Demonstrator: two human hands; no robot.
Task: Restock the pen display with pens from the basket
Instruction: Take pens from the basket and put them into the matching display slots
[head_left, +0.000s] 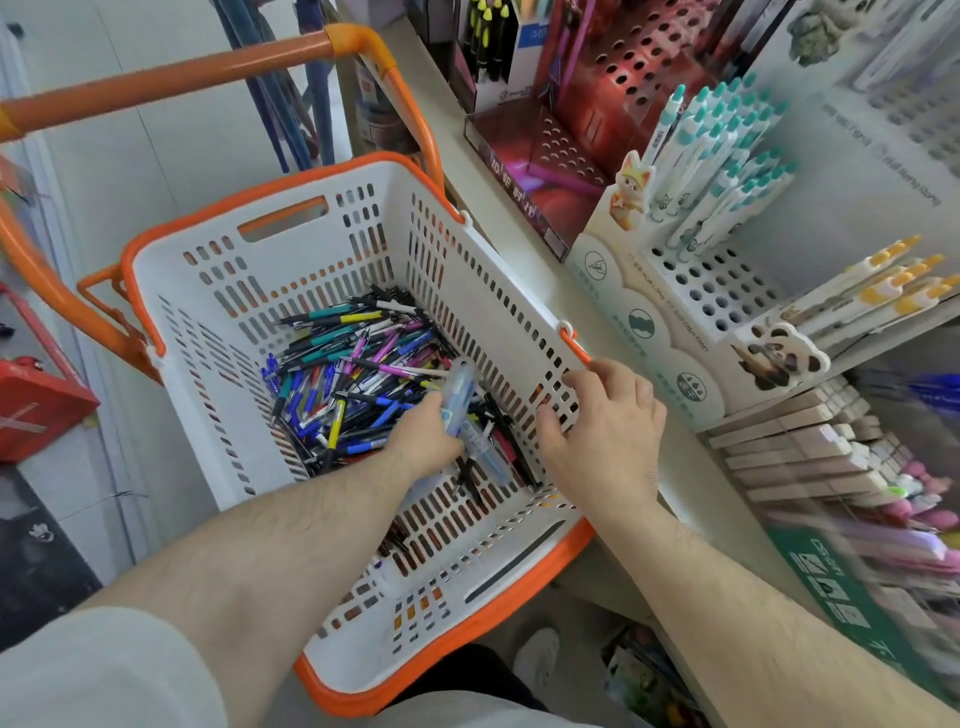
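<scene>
A white basket (291, 260) with an orange rim stands against the shelf and holds a heap of mixed pens (353, 374). My left hand (428, 434) is down inside it and grips a few pale blue pens (462, 410) that stick up from the fist. My right hand (602, 431) rests on the basket's right rim, thumb inside the wall, fingers over the edge. The white pen display (691, 312) stands on the shelf to the right, with teal-capped pens (722, 156) at the back, yellow-capped pens (872, 291) at the right and many bare holes between.
A red pen display (571, 156) with bare holes stands behind the white one. Boxes of erasers (800, 457) fill the lower shelf at the right. The basket's orange handle (171, 78) arches over its far side. A red box (36, 405) lies on the floor at left.
</scene>
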